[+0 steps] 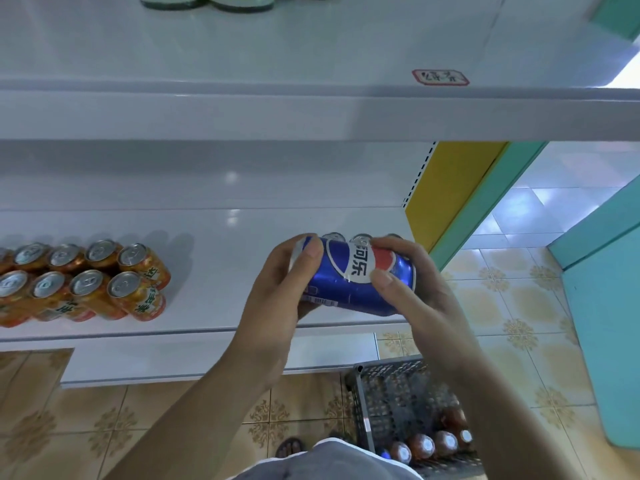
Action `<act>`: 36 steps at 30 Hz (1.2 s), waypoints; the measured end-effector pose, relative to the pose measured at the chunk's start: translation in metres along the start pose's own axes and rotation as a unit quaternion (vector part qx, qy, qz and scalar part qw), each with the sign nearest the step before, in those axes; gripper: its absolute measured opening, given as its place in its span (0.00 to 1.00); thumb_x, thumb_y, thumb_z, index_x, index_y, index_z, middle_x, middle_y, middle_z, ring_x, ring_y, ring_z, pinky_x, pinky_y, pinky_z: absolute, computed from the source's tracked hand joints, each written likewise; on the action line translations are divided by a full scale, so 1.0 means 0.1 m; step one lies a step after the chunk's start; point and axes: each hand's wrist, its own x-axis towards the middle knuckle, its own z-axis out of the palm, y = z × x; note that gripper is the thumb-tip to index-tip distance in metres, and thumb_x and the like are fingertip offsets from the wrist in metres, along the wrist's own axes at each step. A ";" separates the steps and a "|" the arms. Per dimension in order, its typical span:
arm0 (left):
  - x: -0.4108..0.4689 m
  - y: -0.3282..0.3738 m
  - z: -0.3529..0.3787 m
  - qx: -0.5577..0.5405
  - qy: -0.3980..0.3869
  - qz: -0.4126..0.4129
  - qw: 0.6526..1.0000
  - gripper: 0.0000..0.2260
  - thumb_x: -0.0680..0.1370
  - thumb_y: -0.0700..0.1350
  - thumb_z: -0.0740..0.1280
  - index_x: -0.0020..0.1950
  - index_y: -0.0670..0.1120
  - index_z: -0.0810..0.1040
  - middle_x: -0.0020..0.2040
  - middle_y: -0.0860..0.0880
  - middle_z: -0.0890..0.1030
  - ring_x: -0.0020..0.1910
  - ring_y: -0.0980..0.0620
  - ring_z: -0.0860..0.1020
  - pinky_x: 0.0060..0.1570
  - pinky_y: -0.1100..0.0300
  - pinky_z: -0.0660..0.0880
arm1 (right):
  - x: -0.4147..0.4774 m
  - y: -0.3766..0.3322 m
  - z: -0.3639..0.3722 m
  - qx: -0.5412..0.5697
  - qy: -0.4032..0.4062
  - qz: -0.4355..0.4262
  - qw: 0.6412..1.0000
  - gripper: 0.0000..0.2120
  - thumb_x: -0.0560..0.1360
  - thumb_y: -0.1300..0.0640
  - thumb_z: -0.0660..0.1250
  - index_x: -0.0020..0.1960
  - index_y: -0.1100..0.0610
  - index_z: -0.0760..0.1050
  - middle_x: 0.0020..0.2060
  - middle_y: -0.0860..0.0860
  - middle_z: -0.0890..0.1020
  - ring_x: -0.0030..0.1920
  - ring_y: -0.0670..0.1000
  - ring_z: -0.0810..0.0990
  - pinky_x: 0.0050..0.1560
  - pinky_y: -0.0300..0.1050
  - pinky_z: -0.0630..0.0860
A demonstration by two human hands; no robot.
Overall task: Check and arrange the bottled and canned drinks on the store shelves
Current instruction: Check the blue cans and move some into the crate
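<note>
Blue, red and white, a Pepsi can (349, 282) is held on its side between both hands, just above the front edge of the lower shelf (221, 237) near its right end. The left hand (277, 296) is curled round one end, its thumb laid over the rim; the right hand (412, 289) is wrapped round the other end, its thumb pressed on the label. Directly behind the can, the silver tops of further cans (362, 240) are seen by the shelf's right edge. Orange cans (86, 282) are packed in two rows at the left end, toward the front edge. A red-bordered label (440, 77) is stuck near the upper shelf's (311, 112) front edge, with green bottles (242, 3) further back. On the tiled floor (502, 306), a dark plastic crate (388, 386) is stocked with white-capped bottles (426, 445).
</note>
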 end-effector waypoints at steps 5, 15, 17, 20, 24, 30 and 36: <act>0.00 -0.02 -0.07 0.040 -0.044 0.045 0.997 0.18 0.76 0.47 0.71 0.66 0.55 0.73 0.60 0.55 0.80 0.60 0.53 0.79 0.51 0.61 0.79 | 0.02 0.06 0.05 0.012 0.030 0.030 0.999 0.21 0.68 0.39 0.65 0.57 0.47 0.75 0.51 0.52 0.82 0.43 0.49 0.86 0.37 0.43 0.83; -0.03 0.03 -0.04 0.061 -0.035 0.061 0.996 0.18 0.71 0.49 0.67 0.61 0.56 0.75 0.57 0.58 0.80 0.58 0.57 0.80 0.45 0.63 0.80 | -0.01 0.08 0.06 -0.023 0.017 0.010 1.000 0.25 0.68 0.38 0.65 0.63 0.45 0.71 0.51 0.49 0.82 0.43 0.50 0.87 0.39 0.39 0.82; -0.01 0.04 -0.05 0.034 -0.019 0.036 0.999 0.17 0.69 0.53 0.68 0.58 0.56 0.78 0.54 0.57 0.82 0.55 0.54 0.81 0.45 0.62 0.80 | -0.03 0.07 0.06 -0.048 -0.007 -0.015 0.999 0.25 0.71 0.42 0.67 0.67 0.42 0.68 0.54 0.45 0.81 0.48 0.48 0.86 0.45 0.40 0.82; -0.01 0.05 -0.05 0.031 -0.024 -0.003 0.999 0.24 0.65 0.61 0.68 0.60 0.57 0.77 0.56 0.54 0.82 0.52 0.54 0.83 0.48 0.61 0.81 | -0.05 0.07 0.05 -0.072 -0.004 -0.051 0.996 0.23 0.74 0.48 0.74 0.65 0.42 0.68 0.51 0.39 0.82 0.50 0.48 0.85 0.45 0.41 0.82; -0.06 0.06 -0.04 0.066 -0.050 0.041 0.996 0.23 0.68 0.49 0.70 0.63 0.55 0.73 0.54 0.56 0.82 0.53 0.57 0.81 0.47 0.65 0.79 | -0.03 0.02 0.10 -0.034 0.044 0.006 0.998 0.23 0.69 0.40 0.67 0.62 0.46 0.72 0.45 0.45 0.84 0.38 0.49 0.86 0.36 0.40 0.81; -0.05 0.07 -0.07 0.026 -0.030 -0.029 0.999 0.28 0.63 0.59 0.69 0.62 0.54 0.76 0.56 0.51 0.83 0.52 0.51 0.84 0.44 0.61 0.81 | -0.07 0.02 0.12 -0.052 0.008 -0.045 0.998 0.22 0.74 0.47 0.71 0.65 0.44 0.67 0.49 0.41 0.83 0.45 0.47 0.85 0.41 0.37 0.80; -0.09 0.08 -0.08 0.022 -0.035 0.019 0.999 0.23 0.66 0.51 0.71 0.61 0.53 0.75 0.52 0.53 0.84 0.50 0.52 0.84 0.45 0.63 0.80 | -0.12 0.02 0.16 -0.026 0.021 0.012 0.999 0.27 0.71 0.43 0.66 0.69 0.44 0.67 0.47 0.51 0.84 0.39 0.51 0.85 0.40 0.42 0.82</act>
